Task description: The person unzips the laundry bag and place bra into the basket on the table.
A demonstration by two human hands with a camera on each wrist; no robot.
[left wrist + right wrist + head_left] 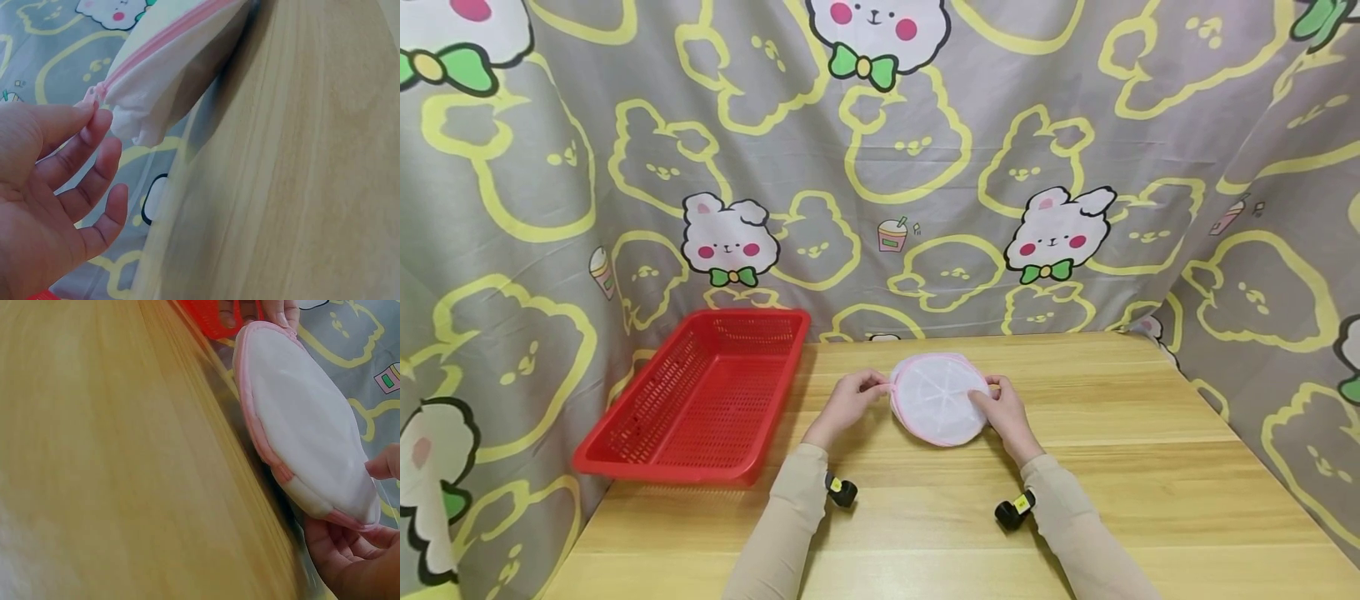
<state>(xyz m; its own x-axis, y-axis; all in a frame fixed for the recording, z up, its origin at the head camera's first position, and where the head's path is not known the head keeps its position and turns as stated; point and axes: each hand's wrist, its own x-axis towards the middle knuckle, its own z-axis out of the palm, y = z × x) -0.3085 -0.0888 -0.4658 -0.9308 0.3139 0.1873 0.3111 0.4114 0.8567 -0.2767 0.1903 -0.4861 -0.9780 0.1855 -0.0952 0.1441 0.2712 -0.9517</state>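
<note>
A round white mesh zip pouch (942, 398) with pink trim is held tilted up between both hands over the wooden table. My left hand (852, 407) is at its left edge; in the left wrist view, thumb and forefinger pinch the pink zipper pull (95, 94), while the other fingers (103, 181) stay loosely bent and apart from the cloth. At the opposite edge my right hand (1006, 417) grips the rim, its thumb (382, 464) on the flat white face and its fingers curled behind. What the pouch contains, if anything, is hidden.
A red plastic basket (752, 433) with perforated walls stands on the left side of the table (917, 533). Grey curtain (865, 275) with cartoon prints hangs behind and along both sides. Each wrist carries a small black camera (844, 492).
</note>
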